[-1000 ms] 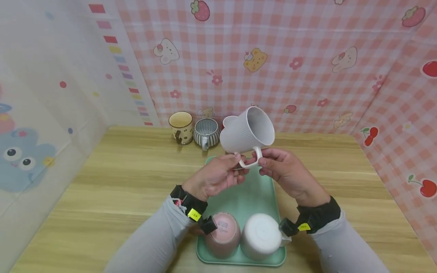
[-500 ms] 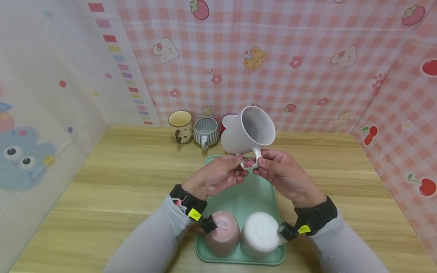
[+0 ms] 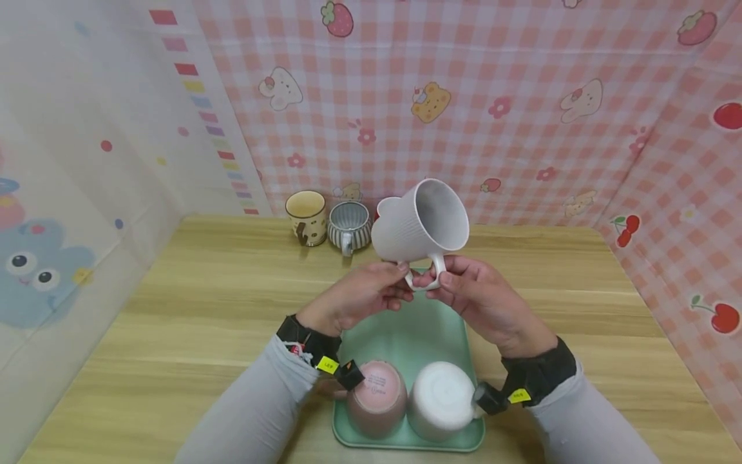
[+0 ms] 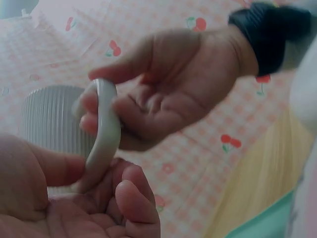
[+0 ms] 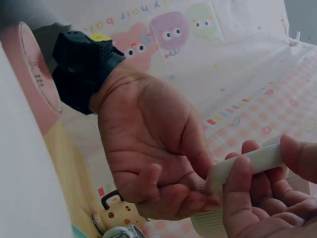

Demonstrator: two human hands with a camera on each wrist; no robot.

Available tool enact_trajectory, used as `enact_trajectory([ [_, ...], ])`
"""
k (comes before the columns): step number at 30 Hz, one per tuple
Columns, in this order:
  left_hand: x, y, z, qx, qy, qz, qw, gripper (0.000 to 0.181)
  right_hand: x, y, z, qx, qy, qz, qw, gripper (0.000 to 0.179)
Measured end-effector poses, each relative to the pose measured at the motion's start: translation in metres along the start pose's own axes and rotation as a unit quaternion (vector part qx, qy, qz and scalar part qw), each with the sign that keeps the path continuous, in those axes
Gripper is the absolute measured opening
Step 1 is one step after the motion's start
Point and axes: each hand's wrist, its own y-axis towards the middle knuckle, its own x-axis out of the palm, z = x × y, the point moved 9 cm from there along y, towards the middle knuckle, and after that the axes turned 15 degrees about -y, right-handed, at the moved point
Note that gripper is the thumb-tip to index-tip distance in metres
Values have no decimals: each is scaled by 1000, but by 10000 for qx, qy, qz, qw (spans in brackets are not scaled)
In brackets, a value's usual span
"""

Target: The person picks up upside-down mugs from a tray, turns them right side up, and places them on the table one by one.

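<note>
A white ribbed mug is held up over the far end of the green tray, tipped on its side with its mouth toward the right. My right hand pinches the mug's handle near the mouth, fingers curled through the loop. Thumb and fingers of my left hand pinch the handle's other end, nearer the base. In the left wrist view the handle runs between both hands. The right wrist view shows the handle close up, with most of the mug hidden behind the fingers.
On the tray's near end, a pink cup and a white cup stand upside down. Along the back wall are a yellow spotted mug, a grey striped cup and a red-and-white cup, partly hidden behind the raised mug.
The mug has turned slightly back and forth in my hands while staying in the same place. My left wrist has shifted a little to the left. The other cups have not moved.
</note>
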Motion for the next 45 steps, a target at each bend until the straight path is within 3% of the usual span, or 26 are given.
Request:
enact_trajectory([
  [7,-18,-11,12,302,906,366,9948,27,-5,-5,-11,-189,-239,145,9994,26],
  [10,-31,-21,19,551,1286,765,9872,26,-12,-4,-12,-144,-418,270,9987,27],
  [12,-40,-28,24,781,1652,1059,9775,27,-18,-2,-11,-80,-471,368,9982,27],
  [16,-54,-44,35,1315,2644,1580,9422,26,-34,4,-7,128,-509,595,9968,23],
  [21,-59,-61,41,1884,3624,1797,8949,25,-56,15,2,326,-566,806,9946,19],
  [25,-63,-69,37,1968,4267,1986,8601,28,-73,24,13,572,-516,1049,9915,17],
  [27,-65,-72,33,1921,4473,2072,8486,30,-82,27,20,736,-494,1190,9889,15],
  [32,-68,-76,24,1803,4641,2136,8405,28,-100,37,39,1108,-503,1474,9816,13],
  [39,-72,-77,15,1672,4700,2203,8382,27,-115,53,69,1374,-569,1563,9764,19],
  [45,-80,-74,11,1536,4748,2315,8351,27,-124,57,88,1690,-786,1700,9677,13],
])
